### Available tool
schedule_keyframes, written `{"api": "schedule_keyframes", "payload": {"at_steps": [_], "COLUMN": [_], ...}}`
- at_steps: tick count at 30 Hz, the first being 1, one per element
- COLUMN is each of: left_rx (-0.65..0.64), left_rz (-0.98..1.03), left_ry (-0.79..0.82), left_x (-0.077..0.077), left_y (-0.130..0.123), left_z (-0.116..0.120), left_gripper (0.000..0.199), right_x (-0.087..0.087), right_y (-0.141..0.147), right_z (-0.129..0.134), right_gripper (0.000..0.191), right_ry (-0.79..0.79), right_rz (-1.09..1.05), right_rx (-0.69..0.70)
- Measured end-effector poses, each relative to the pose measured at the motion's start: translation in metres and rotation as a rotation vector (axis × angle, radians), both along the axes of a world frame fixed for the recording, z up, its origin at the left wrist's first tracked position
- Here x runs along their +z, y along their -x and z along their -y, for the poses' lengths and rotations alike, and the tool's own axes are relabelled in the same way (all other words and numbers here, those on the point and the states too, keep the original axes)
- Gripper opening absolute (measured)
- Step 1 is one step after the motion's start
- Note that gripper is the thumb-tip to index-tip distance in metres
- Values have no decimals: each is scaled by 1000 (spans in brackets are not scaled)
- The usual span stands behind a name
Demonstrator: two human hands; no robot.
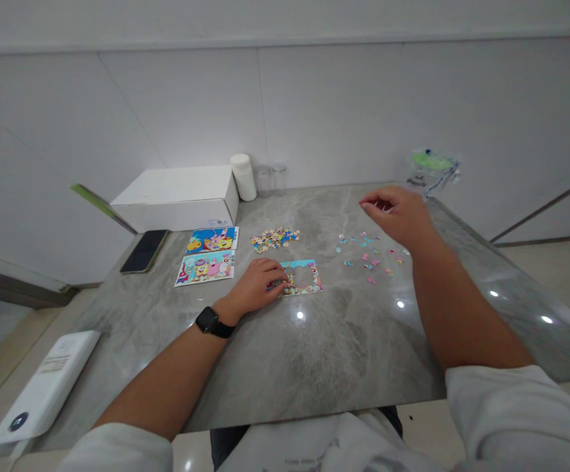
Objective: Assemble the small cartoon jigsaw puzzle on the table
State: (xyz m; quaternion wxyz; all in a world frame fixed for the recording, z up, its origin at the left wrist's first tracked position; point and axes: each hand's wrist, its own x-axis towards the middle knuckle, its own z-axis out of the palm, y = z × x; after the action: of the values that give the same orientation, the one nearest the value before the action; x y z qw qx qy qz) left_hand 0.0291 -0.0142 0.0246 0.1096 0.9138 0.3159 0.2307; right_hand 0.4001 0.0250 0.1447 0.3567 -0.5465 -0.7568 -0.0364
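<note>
A partly assembled jigsaw puzzle [313, 288] lies on the table, its border joined around a bare middle. My left hand [258, 285], wearing a black watch on its wrist, rests over the puzzle's left side with fingers stretched out and slightly bent. Part of the puzzle is hidden beneath those fingers. Above the right part of the table, my right hand [397, 213] is raised with thumb and forefinger pinched; whatever is between them is too small to make out. Loose puzzle pieces [365, 257] are scattered below and left of it. A heap of pieces [275, 239] sits behind the puzzle.
Two cartoon picture cards [206, 267] lie left of the puzzle, beside a phone [144, 252]. A white box [176, 196], a white bottle [244, 177] and two clear glasses [271, 181] stand at the back. A plastic bag [432, 170] is back right, a white device [48, 387] front left.
</note>
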Motion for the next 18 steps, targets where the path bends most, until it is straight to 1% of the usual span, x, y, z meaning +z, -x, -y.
{"api": "schedule_keyframes", "payload": {"at_steps": [2,5,7,10,12,14,16,18], "left_rx": [12,18,20,45,69,91,111,124], "left_rz": [-4,-8,-1,36,64,92,112,115], "left_ry": [-9,-12,-14,-19,-20,-28,-44,-60], "left_x": [1,0,0,0,0,-1,-2,-3], "left_y": [0,0,1,1,2,3,4,5], "left_z": [0,-2,-3,-4,-4,-5,-6,-7], "left_gripper": [24,25,24,23,24,24,23,23], "right_x": [0,-13,-29,-59,-80,-96,-105,-107], "right_y": [-13,-32,-45,-62,-72,-82,-90,-98], "right_z": [2,7,14,25,31,34,35,35], "right_gripper": [26,27,24,20,22,23,23,23], "right_ry": [2,73,156,278,323,340,351,357], "right_rz": [21,76,100,92,63,34,17,3], "right_rx": [-21,-43,-64,-103,-141,-188,-209,-230]}}
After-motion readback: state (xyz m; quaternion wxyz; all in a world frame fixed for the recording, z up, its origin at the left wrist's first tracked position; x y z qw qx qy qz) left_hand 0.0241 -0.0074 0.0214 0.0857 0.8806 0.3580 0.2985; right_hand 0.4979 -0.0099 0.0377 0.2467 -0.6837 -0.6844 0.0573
